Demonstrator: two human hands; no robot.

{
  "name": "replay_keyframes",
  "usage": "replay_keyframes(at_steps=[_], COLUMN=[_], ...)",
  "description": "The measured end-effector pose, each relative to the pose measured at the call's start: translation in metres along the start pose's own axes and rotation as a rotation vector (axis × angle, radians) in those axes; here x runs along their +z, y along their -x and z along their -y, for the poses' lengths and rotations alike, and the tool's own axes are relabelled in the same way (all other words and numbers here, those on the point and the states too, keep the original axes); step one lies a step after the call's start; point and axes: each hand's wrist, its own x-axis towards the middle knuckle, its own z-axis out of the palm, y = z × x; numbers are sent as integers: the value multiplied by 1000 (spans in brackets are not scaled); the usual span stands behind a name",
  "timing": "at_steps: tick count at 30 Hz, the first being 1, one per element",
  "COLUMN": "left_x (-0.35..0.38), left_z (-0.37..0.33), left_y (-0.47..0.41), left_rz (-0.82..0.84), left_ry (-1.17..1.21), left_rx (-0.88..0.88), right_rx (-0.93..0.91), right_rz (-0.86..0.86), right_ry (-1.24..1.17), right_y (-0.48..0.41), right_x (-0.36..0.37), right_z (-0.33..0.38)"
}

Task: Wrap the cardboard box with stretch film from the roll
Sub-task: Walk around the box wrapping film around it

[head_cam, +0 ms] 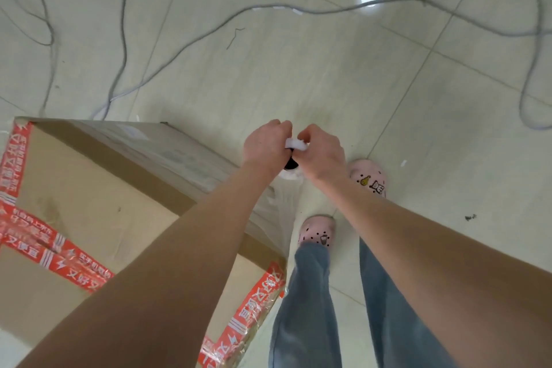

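Both sets of fingers (279, 126) are curled tight, knuckles nearly touching, and pinched between them is the white end of the roll (295, 144). The left hand (264, 146) grips it from nine o'clock and the right hand (324, 154) from three. A dark patch (its hollow core, I'd guess) shows just under the thumbs. From the roll a cloudy sheet of film (283, 209) drops toward six o'clock and lies against the near corner of the cardboard box (89, 188). The box stands on the tiled floor (328, 69) at about eight o'clock from the hands, with red printed tape (74, 257) crossing its top.

I'd expect the film to be thin, soft and clingy. It should stretch under a steady pull, stick to itself, and tear if it snags on a box corner. The roll looks light, and its two core ends seem the sensible hold, since that lets it turn freely. The box looks stiff and bulky, easier to walk around than to spin.

The hands cover most of the roll, so I cannot tell how much film is left. How many layers already lie on the box is hard to make out, as only a faint sheen shows on its side. The box's left and lower parts are cut off. Pink shoes (369, 176) stand at four and five o'clock, and grey cables (179, 48) trail across the floor toward twelve.
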Motion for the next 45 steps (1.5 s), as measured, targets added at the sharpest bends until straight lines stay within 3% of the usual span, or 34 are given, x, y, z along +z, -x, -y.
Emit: replay_keyframes(at_steps=[3,9,12,15,19,26,32,36,41,45], left_x=[-5,-10,-6,-13,-29,-42,-48,-51,-54,-57], left_z=[0,10,16,24,28,27,42,68,105,122], left_y=[-3,-6,-7,-10,-23,-32,-33,-33,-28,-29], left_rz=[-2,-111,-141,-73,-40,14,-10,-79,-159,-85], left_ry=[149,602,752,594,220,27,167,503,831,751], left_rx=[-178,-693,-828,-739,-311,-222,-347,-617,-953,-935], right_rx=[-29,-37,-104,-131,-132,-167,-241,-311,-258,-325], right_rz=[20,68,80,116,134,105,103,108,185,188], right_ry=[33,121,163,202,199,282,374,370,383,425], right_y=[-7,-27,-39,-44,-45,-48,-53,-60,-70,-78], right_x=[-5,-15,-12,-7,-2,-1,4,16,41,55], right_z=[11,39,57,62,64,69,88,121,157,172])
